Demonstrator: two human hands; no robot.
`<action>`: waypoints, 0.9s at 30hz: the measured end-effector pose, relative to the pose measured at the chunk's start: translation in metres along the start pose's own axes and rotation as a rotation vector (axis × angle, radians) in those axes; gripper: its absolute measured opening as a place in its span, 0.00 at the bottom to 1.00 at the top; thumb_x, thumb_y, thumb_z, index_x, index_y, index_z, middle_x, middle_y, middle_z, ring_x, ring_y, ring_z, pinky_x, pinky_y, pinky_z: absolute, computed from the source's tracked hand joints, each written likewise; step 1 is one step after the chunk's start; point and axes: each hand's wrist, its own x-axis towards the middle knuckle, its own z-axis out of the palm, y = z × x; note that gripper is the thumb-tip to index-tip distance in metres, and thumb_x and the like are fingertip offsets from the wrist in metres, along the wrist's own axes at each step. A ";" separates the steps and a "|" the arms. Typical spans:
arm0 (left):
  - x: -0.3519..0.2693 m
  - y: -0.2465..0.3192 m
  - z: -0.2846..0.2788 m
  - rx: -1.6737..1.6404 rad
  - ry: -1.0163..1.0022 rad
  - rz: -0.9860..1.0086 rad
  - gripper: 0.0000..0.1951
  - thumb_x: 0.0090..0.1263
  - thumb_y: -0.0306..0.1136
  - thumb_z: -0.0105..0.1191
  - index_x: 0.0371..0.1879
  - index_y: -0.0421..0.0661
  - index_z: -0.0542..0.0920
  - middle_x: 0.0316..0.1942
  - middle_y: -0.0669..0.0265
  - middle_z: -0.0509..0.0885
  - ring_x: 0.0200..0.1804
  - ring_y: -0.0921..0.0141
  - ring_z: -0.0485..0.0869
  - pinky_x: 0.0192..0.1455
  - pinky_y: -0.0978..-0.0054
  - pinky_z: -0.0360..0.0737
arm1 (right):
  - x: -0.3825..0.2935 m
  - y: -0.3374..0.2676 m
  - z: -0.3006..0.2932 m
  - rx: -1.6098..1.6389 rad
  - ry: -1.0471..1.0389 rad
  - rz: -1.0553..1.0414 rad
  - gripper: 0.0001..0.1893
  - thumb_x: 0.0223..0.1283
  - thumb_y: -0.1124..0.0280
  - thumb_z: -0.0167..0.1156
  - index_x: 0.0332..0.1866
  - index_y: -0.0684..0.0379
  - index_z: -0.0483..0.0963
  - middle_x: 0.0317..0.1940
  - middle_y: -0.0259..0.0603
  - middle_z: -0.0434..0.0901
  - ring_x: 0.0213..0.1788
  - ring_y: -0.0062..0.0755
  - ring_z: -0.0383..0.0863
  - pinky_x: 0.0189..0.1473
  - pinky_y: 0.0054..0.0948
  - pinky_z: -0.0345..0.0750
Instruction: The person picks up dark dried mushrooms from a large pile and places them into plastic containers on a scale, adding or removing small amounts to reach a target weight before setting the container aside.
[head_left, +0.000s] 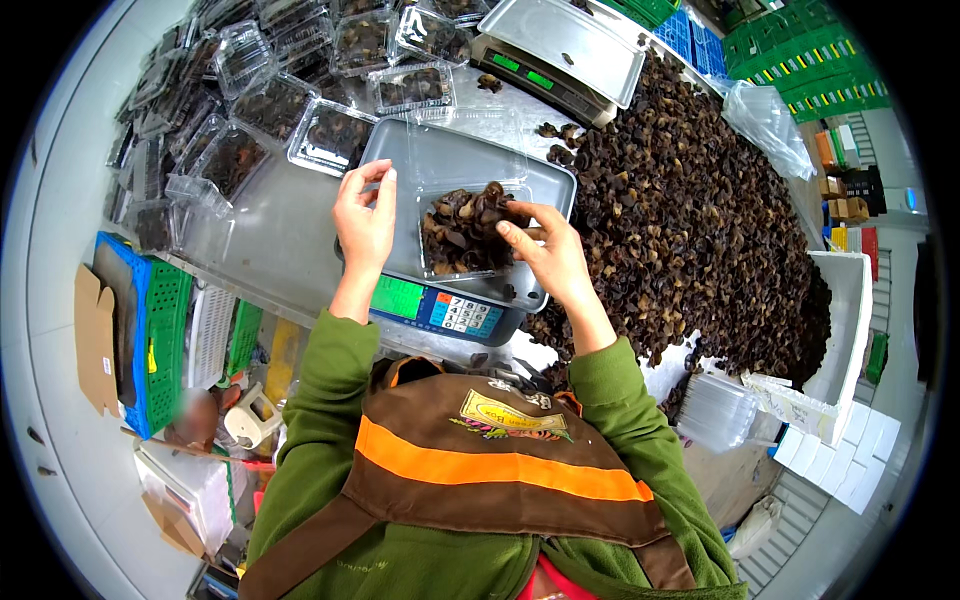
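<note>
A clear plastic clamshell box (431, 271) lies open on the grey pan of a digital scale (555, 180), its lid tilted back on the far side. Dark wood ear mushrooms (459, 232) fill its base. My right hand (551, 255) is at the box's right edge, thumb and fingers closed around some mushrooms on top of the heap. My left hand (367, 217) is raised over the pan's left side, fingers curled and apart from the thumb, holding nothing. A large heap of the same mushrooms (675, 210) spreads to the right of the scale.
Many filled clamshell boxes (270, 105) are piled at the far left of the metal table (277, 225). A second scale (562, 45) stands at the back. A white foam box (840, 330) and stacked clear trays (716, 412) are at the right. Green crates (166, 337) stand below left.
</note>
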 end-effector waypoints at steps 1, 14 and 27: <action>0.001 -0.001 -0.002 -0.001 0.006 0.003 0.08 0.72 0.27 0.59 0.46 0.39 0.84 0.45 0.66 0.82 0.46 0.75 0.83 0.48 0.76 0.82 | 0.000 -0.001 0.000 -0.041 0.034 -0.034 0.17 0.63 0.68 0.69 0.54 0.65 0.80 0.50 0.48 0.82 0.45 0.37 0.88 0.46 0.30 0.85; 0.016 -0.017 -0.017 0.131 -0.037 -0.135 0.13 0.71 0.33 0.62 0.48 0.38 0.84 0.43 0.62 0.88 0.43 0.74 0.85 0.46 0.76 0.81 | -0.043 0.028 -0.101 -0.588 0.448 0.080 0.17 0.64 0.73 0.66 0.57 0.57 0.79 0.59 0.47 0.77 0.38 0.29 0.88 0.38 0.27 0.86; 0.037 0.011 0.028 -0.193 -0.263 -0.570 0.41 0.77 0.65 0.39 0.70 0.36 0.66 0.58 0.50 0.80 0.59 0.65 0.79 0.60 0.66 0.76 | -0.020 0.032 -0.057 -0.011 0.198 0.221 0.18 0.72 0.60 0.61 0.56 0.62 0.81 0.44 0.38 0.86 0.39 0.20 0.85 0.38 0.21 0.80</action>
